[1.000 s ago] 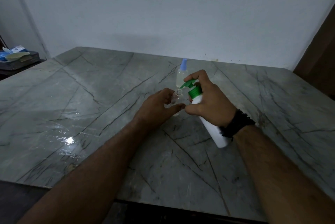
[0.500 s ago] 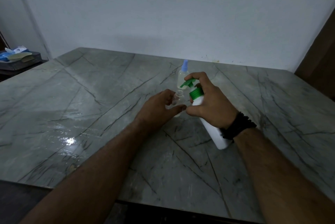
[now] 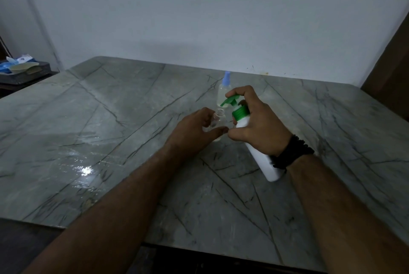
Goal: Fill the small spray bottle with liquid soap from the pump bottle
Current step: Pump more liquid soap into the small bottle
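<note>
Dispensing soap: left hand (image 3: 194,128) grips the small clear uncapped spray bottle (image 3: 218,119); right hand (image 3: 257,127) grasps the tilted white, green-topped pump bottle (image 3: 254,147) (keep nozzle over mouth).

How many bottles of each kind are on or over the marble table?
Small clear bottle, cap off, held by the left hand: 1
White pump bottle in the right hand: 1
Blue-capped spray bottle: 1
Total: 3

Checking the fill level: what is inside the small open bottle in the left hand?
The small clear bottle has its cap off, with the green pump nozzle just above its mouth. Its body looks clear; the left hand covers the lower part, so the level cannot be judged.
</note>
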